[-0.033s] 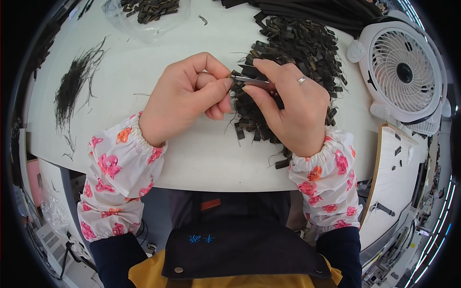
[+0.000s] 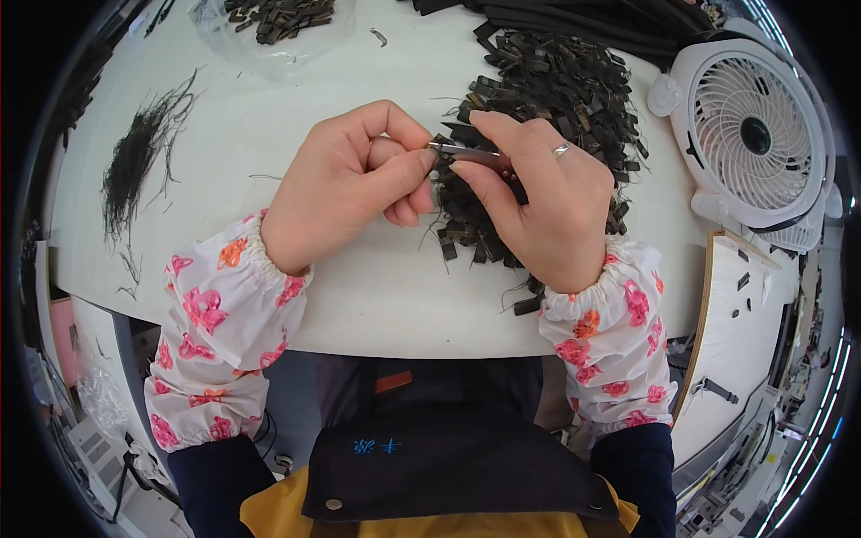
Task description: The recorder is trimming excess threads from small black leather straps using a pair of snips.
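Note:
Between thumb and forefinger, my left hand [image 2: 354, 170] pinches a small dark fabric tab, mostly hidden by the fingertips. My right hand [image 2: 552, 188], a ring on one finger, grips metal thread snips [image 2: 471, 151]. The blade tips point left and meet the left fingertips where the tab is held. Under and beyond the right hand spreads a big heap of small black fabric tabs [image 2: 574, 81], many trailing loose threads. Floral sleeve covers reach both wrists.
Cut black threads [image 2: 134, 170] lie in a tangle on the white table [image 2: 404, 314] at left. At the back are a clear plastic bag [image 2: 224, 40] with more tabs [image 2: 285, 16] and long black strips [image 2: 592, 18]. A white fan [image 2: 753, 134] stands at right.
My right hand and the snips have shifted very slightly to the left. The left hand stays nearly in place, still pinching.

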A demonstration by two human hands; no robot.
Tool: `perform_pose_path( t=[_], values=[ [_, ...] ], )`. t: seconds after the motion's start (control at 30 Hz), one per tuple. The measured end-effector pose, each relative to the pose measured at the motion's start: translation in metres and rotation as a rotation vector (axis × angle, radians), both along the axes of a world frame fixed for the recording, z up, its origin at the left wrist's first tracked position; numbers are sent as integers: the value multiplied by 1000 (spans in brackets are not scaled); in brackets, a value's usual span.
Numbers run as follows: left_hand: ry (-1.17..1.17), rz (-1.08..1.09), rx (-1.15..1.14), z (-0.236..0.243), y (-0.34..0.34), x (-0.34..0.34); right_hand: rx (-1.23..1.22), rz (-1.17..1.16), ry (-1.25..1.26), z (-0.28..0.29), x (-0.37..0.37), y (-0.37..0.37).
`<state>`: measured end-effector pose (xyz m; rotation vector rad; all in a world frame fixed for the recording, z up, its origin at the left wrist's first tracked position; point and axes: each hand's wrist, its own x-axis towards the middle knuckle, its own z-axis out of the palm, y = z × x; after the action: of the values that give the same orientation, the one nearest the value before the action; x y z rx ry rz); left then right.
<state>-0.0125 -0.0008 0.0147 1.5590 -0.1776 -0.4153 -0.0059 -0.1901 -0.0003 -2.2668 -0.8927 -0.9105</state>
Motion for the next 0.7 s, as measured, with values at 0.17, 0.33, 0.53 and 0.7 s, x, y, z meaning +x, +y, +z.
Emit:
perform_pose_path(
  t=[0.17,0.33,0.53,0.7],
  values=[
    [48,-17,-36,-1,1,1,-57,34,-46,-1,2,1],
    [68,-44,16,0,1,2,-232,-18,14,2,-6,-3],
    [235,-196,-24,-3,12,11,266,201,477,13,-6,-1],
    [347,-355,-116,0,13,12,147,461,588,4,0,-8]
  ],
)
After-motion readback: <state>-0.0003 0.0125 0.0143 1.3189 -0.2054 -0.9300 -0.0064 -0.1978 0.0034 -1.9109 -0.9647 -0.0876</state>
